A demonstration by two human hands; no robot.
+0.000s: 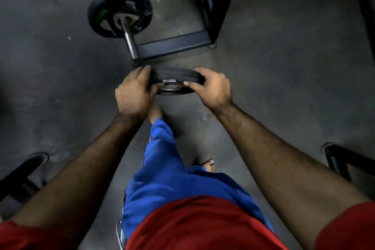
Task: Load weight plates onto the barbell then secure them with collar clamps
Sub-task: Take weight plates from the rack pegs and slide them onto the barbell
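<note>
Both bare forearms reach forward and down from the lower corners of the view, converging toward the middle, each emerging from a short red sleeve. The left hand shows its back to the camera, fingers curled over the far left edge of a small black weight plate and thumb tucked on the near side. The right hand mirrors it on the plate's right edge, knuckles up, fingers wrapped over the top and the thumb pressed along the near face, so the two hands grip the plate between them.
</note>
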